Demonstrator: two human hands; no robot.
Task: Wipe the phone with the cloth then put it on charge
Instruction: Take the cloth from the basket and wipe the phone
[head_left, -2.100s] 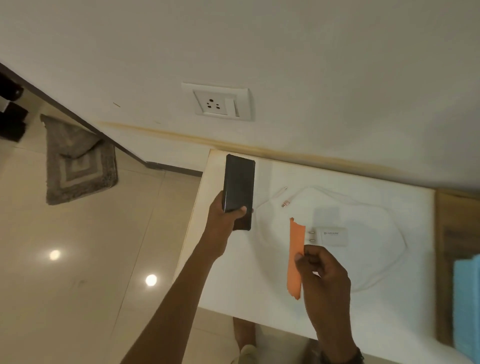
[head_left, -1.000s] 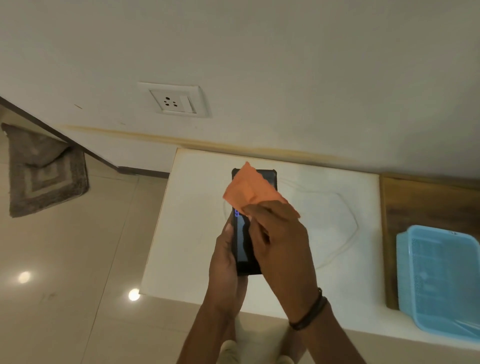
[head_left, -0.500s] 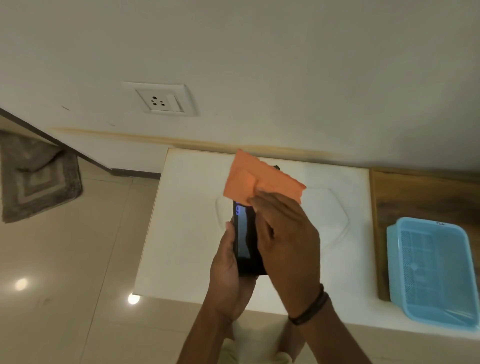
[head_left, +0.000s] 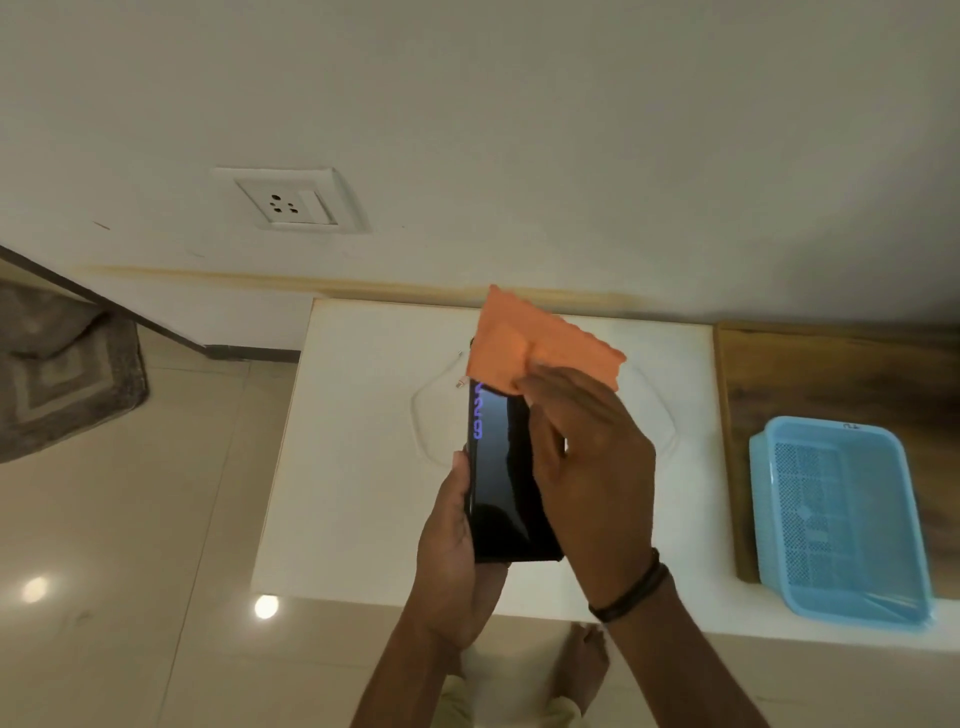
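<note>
Head view. A person stands at a white table (head_left: 363, 441) set against a pale wall and holds a dark phone (head_left: 498, 483) above the tabletop, long axis pointing away from the body. The left hand (head_left: 452, 551) grasps the phone by its lower left edge, thumb along the side and fingers wrapped beneath. The screen is lit, with blurred blue-violet characters near its upper left. The right hand (head_left: 587, 467), a dark wristband (head_left: 631, 590) at its wrist, lies over the right half of the screen with fingers extended and flat; the fingertips press an orange cloth (head_left: 535, 348) onto the top end of the phone. The cloth covers that end and juts out beyond the fingers. A thin white cable (head_left: 426, 410) lies looped on the table under the phone and hands, one plug end showing just left of the cloth. A wall socket (head_left: 291, 200) sits above the table's left corner. To the right, a light blue basket (head_left: 841, 519) rests on a wooden surface (head_left: 810, 374). A grey mat (head_left: 62, 374) lies on the tiled floor at far left.
</note>
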